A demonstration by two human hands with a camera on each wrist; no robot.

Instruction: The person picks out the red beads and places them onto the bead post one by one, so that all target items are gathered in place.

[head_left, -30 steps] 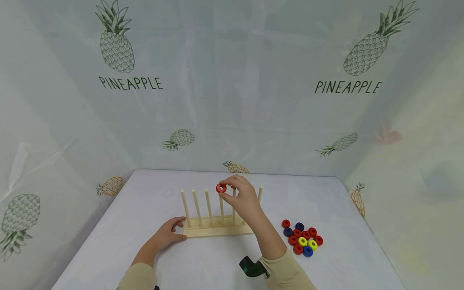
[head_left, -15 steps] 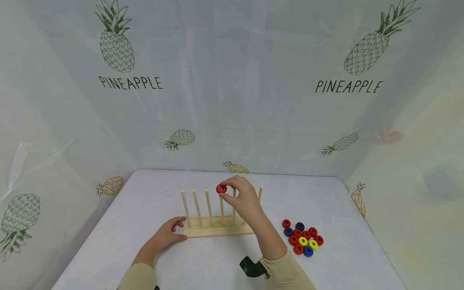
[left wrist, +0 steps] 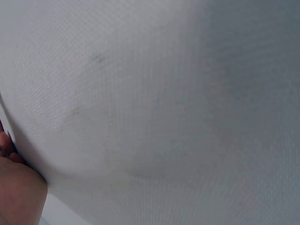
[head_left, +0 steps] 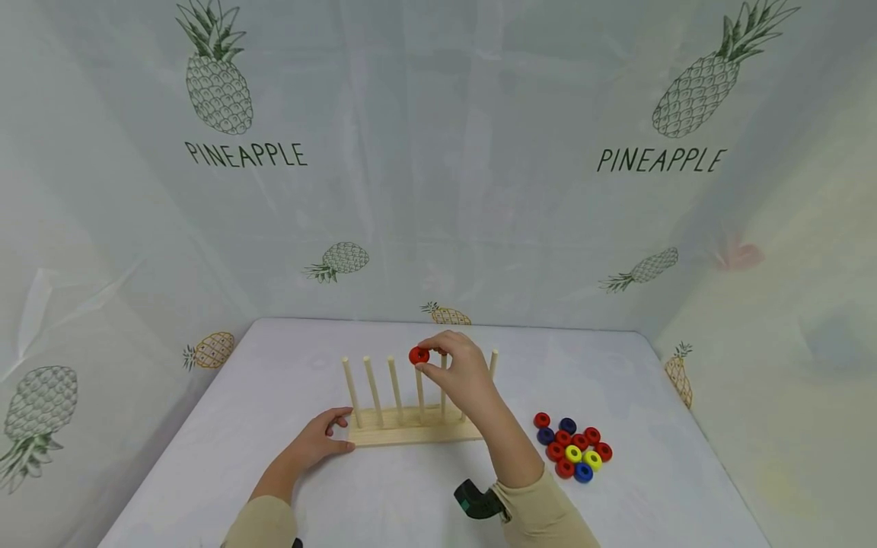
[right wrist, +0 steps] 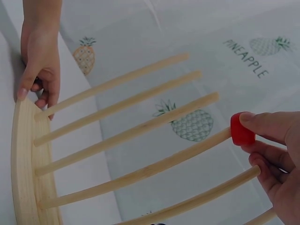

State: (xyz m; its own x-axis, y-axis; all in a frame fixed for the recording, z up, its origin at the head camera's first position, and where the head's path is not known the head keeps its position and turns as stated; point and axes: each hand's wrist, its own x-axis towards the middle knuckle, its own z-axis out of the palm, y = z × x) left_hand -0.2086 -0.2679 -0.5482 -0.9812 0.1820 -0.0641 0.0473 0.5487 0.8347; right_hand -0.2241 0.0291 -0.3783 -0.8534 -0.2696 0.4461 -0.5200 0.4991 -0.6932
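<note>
My right hand [head_left: 464,373] pinches a red ring [head_left: 419,355] between thumb and fingers. The ring sits right at the top end of the fourth peg from the left, and in the right wrist view the red ring [right wrist: 243,129] covers that peg's tip. The wooden peg stand [head_left: 414,435] has a flat base with a row of several upright pegs; my right hand and forearm hide part of its right side. My left hand [head_left: 320,441] grips the left end of the base, thumb in front and fingers behind. Only a bit of the left hand [left wrist: 21,192] shows in its own wrist view.
Right of the stand, several loose rings in red, dark blue, blue and yellow [head_left: 573,454] lie clustered on the white table [head_left: 384,498]. A pale curtain [head_left: 438,190] with pineapple prints stands behind and beside the table. A black device [head_left: 477,500] is strapped at my right wrist.
The red ring has tipped flatter over the peg's top, so its hole faces the head camera less. My left hand stays on the base.
</note>
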